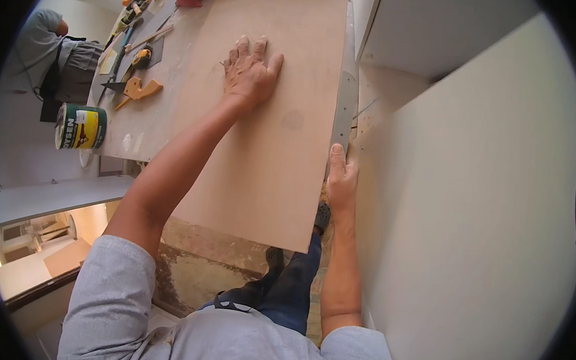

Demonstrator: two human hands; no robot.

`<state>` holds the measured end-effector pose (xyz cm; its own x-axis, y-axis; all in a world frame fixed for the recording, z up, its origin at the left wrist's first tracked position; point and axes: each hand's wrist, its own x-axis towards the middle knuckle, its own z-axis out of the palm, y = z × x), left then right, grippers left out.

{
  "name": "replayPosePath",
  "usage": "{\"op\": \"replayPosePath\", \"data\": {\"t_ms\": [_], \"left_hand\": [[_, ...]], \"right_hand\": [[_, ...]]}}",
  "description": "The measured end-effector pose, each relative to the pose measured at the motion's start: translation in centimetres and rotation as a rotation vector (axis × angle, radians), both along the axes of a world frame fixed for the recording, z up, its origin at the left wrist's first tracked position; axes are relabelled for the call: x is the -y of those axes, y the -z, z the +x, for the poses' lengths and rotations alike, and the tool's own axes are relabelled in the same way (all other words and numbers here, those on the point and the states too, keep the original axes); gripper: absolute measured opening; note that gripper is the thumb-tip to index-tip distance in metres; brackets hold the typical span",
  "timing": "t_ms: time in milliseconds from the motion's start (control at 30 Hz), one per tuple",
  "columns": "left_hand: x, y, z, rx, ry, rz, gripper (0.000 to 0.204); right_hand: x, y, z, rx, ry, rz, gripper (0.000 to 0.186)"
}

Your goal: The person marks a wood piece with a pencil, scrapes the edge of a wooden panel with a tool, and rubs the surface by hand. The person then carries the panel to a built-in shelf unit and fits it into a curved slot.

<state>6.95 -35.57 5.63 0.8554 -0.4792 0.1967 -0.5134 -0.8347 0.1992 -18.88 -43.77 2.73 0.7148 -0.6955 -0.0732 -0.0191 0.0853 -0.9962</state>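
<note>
A long, pale brown plywood board [262, 172] lies on the worktable, its near end sticking out past the table edge toward me. My left hand [251, 77] rests flat on its upper face, fingers spread and dusty, with nothing held. Along the board's right side runs a grey strip [345, 111] with small holes. At the strip's near end is my right hand [343, 179], thumb up against it and pointing away from me. The other fingers curl round the edge and are mostly hidden below.
On the table's left lie an orange-handled saw [140, 89], a tape measure [142, 57] and several other tools. A green and yellow can [82, 128] stands at its left corner. A large white panel [475, 209] rises close on my right. Another person [66, 64] is at the far left.
</note>
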Motion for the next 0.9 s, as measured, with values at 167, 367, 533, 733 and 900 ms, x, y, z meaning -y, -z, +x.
{"op": "replayPosePath", "data": {"t_ms": [167, 367, 533, 733, 900], "left_hand": [[0.6, -0.5, -0.1, -0.067, 0.006, 0.031, 0.068], [-1.1, 1.0, 1.3, 0.073, 0.004, 0.021, 0.069], [-2.2, 0.2, 0.6, 0.015, 0.046, -0.067, 0.068], [-20.5, 3.7, -5.6, 0.367, -0.249, -0.216, 0.083], [-27.5, 0.6, -11.5, -0.264, -0.722, -0.150, 0.084]], "right_hand": [[-5.5, 0.9, -8.2, -0.078, -0.003, 0.010, 0.041], [-4.6, 0.3, -5.1, -0.045, 0.082, 0.354, 0.033], [-4.1, 0.8, -0.9, -0.204, 0.307, 0.172, 0.039], [-2.1, -2.1, 2.0, -0.026, 0.280, 0.245, 0.041], [-0.4, 1.1, 2.4, -0.138, 0.169, 0.024, 0.039]]}}
